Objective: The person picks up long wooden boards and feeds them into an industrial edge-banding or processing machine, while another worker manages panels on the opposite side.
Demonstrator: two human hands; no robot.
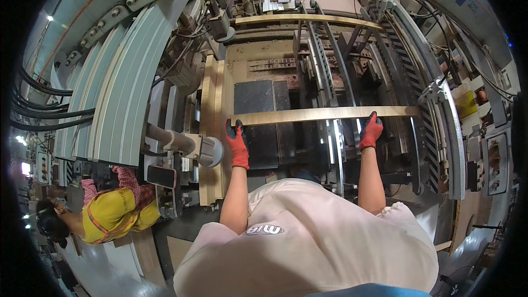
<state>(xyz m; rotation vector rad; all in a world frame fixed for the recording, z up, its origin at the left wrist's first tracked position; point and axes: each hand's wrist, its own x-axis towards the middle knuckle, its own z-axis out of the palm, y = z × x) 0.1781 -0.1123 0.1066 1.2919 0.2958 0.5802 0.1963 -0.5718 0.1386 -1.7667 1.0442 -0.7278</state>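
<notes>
Both gloved hands clamped on a long wooden strip (324,114), left hand (237,144) near its left end, right hand (370,131) further right. Strip lying crosswise over machine bed (253,96), clear of stacked strips (212,132) along left edge. Placement looks half done, not released.

I am reaching both bare forearms forward, my red-gloved left hand (237,144) and right hand (370,131) each curling in a grip.
</notes>
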